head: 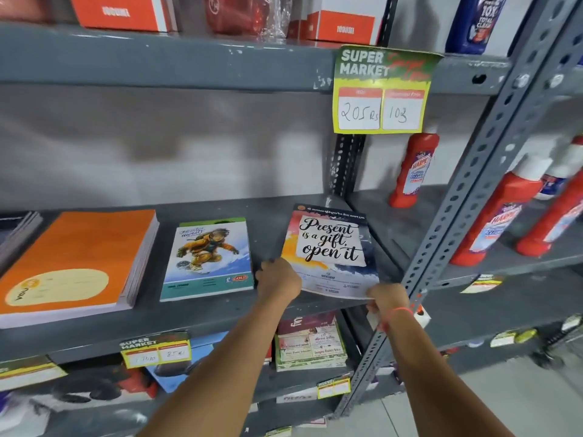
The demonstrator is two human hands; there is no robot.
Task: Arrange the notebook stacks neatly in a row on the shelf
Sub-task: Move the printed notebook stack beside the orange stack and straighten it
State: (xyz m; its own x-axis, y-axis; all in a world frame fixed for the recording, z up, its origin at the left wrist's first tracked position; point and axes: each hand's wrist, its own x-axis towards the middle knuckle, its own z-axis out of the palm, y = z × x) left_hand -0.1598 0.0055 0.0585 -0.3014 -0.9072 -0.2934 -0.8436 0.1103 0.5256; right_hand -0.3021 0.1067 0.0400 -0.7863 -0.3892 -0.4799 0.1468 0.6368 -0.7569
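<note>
A notebook printed "Present is a gift, open it" (331, 247) lies at the right end of the grey shelf (220, 313), slightly turned, its near edge past the shelf front. My left hand (277, 279) grips its near left edge. My right hand (388, 299) pinches its near right corner. To the left lies a snowboarder-cover notebook stack (208, 260). Further left sits a thick orange notebook stack (79, 263). A dark stack (19, 231) shows at the far left edge.
A perforated grey upright (467, 197) stands just right of my right hand. Red Harpic bottles (413, 171) fill the neighbouring shelf. A yellow price tag (381, 89) hangs from the shelf above. More notebooks (310, 345) lie on the shelf below.
</note>
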